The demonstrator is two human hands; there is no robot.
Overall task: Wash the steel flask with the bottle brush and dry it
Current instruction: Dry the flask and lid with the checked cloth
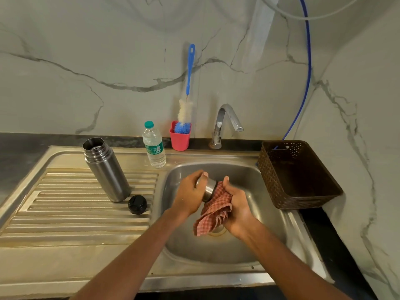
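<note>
The steel flask [106,169] stands upright and uncapped on the ribbed drainboard [65,204], with its black stopper [137,204] lying beside its base. Over the sink basin [249,241], my left hand [189,194] grips a small steel cup lid [208,189]. My right hand [237,205] holds a red checked cloth [213,213] bunched against the lid's open end. The bottle brush [185,111], blue-handled with white and blue bristles, stands in a pink holder [179,139] at the back wall.
A clear plastic water bottle [154,146] stands behind the basin, left of the tap [225,124]. A dark brown perforated basket [296,176] sits on the counter at the right. A blue hose [307,61] runs down the wall.
</note>
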